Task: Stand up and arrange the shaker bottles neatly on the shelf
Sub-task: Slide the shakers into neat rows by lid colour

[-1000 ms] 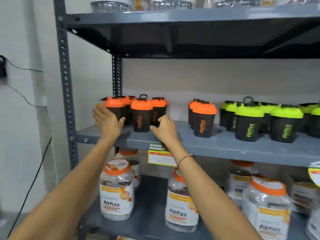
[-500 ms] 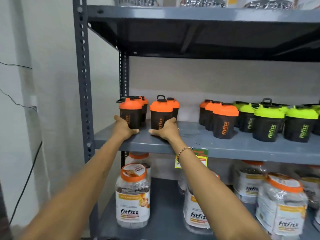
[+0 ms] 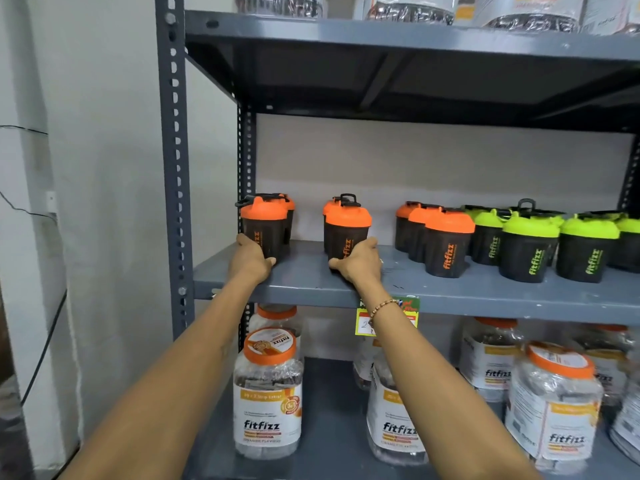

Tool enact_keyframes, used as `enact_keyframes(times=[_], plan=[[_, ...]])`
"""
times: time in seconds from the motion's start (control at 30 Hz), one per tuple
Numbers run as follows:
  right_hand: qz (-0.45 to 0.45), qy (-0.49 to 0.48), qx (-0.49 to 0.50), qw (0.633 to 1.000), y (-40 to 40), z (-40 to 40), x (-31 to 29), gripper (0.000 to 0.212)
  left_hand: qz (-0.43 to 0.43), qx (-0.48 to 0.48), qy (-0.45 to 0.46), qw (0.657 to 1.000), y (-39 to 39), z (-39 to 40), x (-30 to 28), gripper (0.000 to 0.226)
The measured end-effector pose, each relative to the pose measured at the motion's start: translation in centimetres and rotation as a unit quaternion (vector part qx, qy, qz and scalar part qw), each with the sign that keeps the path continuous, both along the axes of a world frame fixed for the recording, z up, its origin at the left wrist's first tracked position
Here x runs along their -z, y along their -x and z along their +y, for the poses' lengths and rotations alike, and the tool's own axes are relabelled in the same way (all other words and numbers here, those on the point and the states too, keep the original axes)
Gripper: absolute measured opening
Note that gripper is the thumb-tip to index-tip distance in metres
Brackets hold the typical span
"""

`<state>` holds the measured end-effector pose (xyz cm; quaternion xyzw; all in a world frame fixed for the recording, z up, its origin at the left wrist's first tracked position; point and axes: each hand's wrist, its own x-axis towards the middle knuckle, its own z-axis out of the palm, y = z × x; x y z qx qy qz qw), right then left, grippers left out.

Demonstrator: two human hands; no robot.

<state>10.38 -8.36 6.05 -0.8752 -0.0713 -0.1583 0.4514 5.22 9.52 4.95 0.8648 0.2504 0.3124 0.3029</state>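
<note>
- Head view: my left hand (image 3: 252, 259) has its fingers wrapped around the base of the leftmost orange-lidded shaker (image 3: 265, 226), upright on the grey shelf (image 3: 311, 282).
- My right hand (image 3: 360, 263) has its fingers clamped on the base of a second orange-lidded shaker (image 3: 347, 228), also upright, apart from the first.
- Right of my right fingers stands a row of three orange shakers (image 3: 446, 242), then the green-lidded shakers (image 3: 530, 247).
- Below my fingers, on the lower shelf, sit Fitfizz jars (image 3: 268, 396).
</note>
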Motion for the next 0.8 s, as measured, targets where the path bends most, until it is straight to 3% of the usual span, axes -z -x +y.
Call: enact_keyframes(times=[0.4,0.53,0.63,0.8], plan=[[0.003,0.014,-0.035,0.999,0.0,0.0,0.0,0.081,0.017,-0.006,0.016,1.0,1.2,-0.9,-0.5,0.071],[0.023,-0.012,-0.055,0.998,-0.2,-0.5,-0.3,0.088,-0.025,-0.052,0.043,0.997,1.9,-3.3,-0.8,0.079],[0.025,-0.044,-0.061,0.997,-0.4,-2.6,-0.5,0.1,-0.032,-0.013,0.048,0.998,1.1,-7.4,-1.4,0.08],[-0.019,-0.094,0.153,0.984,-1.3,-11.5,0.1,0.099,-0.01,0.103,0.059,0.993,-1.0,-12.9,-1.8,0.098]])
